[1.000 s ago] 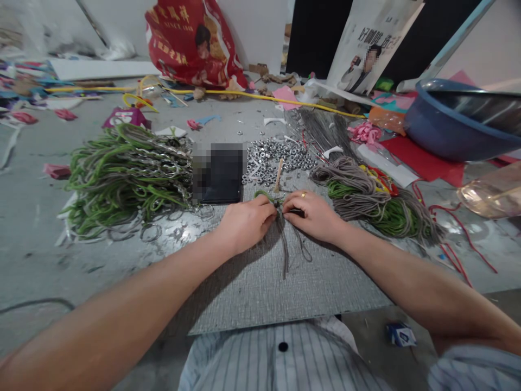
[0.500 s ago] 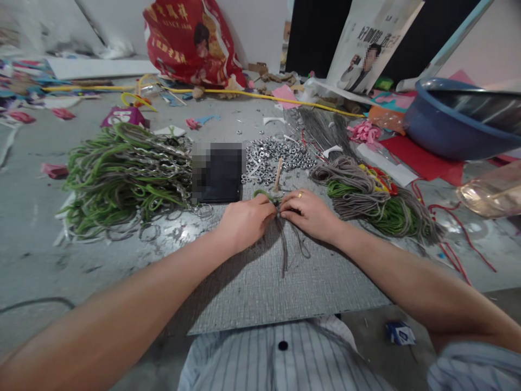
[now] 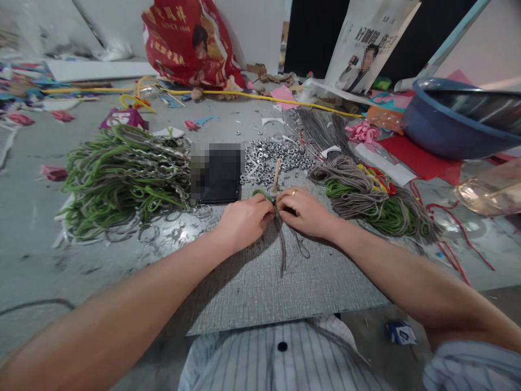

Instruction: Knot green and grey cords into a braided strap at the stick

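My left hand [image 3: 249,220] and my right hand [image 3: 304,213] meet near the middle of the table, fingertips almost touching. Both pinch a grey cord [image 3: 282,250], whose ends hang toward me on the textured board [image 3: 325,282]. A bit of green cord [image 3: 260,192] shows just beyond my left fingers. A thin wooden stick [image 3: 277,172] lies behind my fingertips. Past it is a pile of metal nuts [image 3: 280,155]. The exact spot between the fingertips is too small to make out.
Green and grey cord bundles lie left [image 3: 122,179] and right [image 3: 362,195]. A dark phone-like object [image 3: 222,174] is behind my left hand. Farther back are a red bag [image 3: 191,49], a yellow cable [image 3: 260,96] and a blue basin [image 3: 459,125].
My right fingers have curled slightly closer round the cord. The whole view has shifted a little; otherwise the things lie as before.
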The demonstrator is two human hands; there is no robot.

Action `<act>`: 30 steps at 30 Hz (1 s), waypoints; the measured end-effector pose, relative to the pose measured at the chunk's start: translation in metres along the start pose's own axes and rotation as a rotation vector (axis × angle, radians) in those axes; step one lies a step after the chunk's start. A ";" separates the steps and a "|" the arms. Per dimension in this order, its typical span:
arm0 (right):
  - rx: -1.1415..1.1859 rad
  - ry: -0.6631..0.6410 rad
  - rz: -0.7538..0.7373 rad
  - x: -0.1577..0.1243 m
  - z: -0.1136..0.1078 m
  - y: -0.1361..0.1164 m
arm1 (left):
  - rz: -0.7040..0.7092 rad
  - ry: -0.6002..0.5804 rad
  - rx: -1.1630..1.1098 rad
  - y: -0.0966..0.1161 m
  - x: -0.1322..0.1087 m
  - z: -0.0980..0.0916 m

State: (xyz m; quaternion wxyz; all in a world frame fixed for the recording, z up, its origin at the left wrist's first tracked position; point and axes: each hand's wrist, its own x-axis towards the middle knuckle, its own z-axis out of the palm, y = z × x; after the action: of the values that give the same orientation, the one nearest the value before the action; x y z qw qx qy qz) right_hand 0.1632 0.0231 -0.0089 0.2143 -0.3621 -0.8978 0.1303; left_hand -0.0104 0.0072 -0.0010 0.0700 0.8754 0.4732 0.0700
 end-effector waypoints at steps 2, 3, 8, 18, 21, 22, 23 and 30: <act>0.005 0.002 -0.002 -0.001 0.000 0.000 | 0.006 0.009 -0.029 0.000 -0.001 -0.001; 0.009 0.002 -0.001 -0.001 0.001 0.001 | 0.010 0.011 -0.044 0.000 -0.001 -0.002; 0.024 0.007 0.006 -0.003 0.001 0.001 | -0.002 -0.005 -0.057 0.001 -0.003 -0.004; 0.026 0.024 -0.003 -0.004 0.000 -0.001 | -0.021 0.021 0.002 0.003 -0.001 0.001; 0.046 0.037 -0.010 -0.005 -0.001 -0.001 | -0.015 0.032 -0.020 0.002 -0.001 0.001; 0.058 0.042 -0.009 -0.005 -0.001 -0.001 | -0.011 0.038 -0.030 0.002 -0.001 0.001; 0.070 0.047 -0.006 -0.006 -0.002 0.000 | -0.008 0.042 -0.039 0.001 -0.001 0.002; 0.084 0.094 0.037 -0.010 -0.004 0.003 | -0.025 0.038 -0.088 0.000 -0.002 0.000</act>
State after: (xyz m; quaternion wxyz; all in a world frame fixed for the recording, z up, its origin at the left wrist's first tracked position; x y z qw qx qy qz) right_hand 0.1735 0.0185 -0.0093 0.2686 -0.3749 -0.8737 0.1546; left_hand -0.0112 0.0055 -0.0012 0.1001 0.8641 0.4817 0.1064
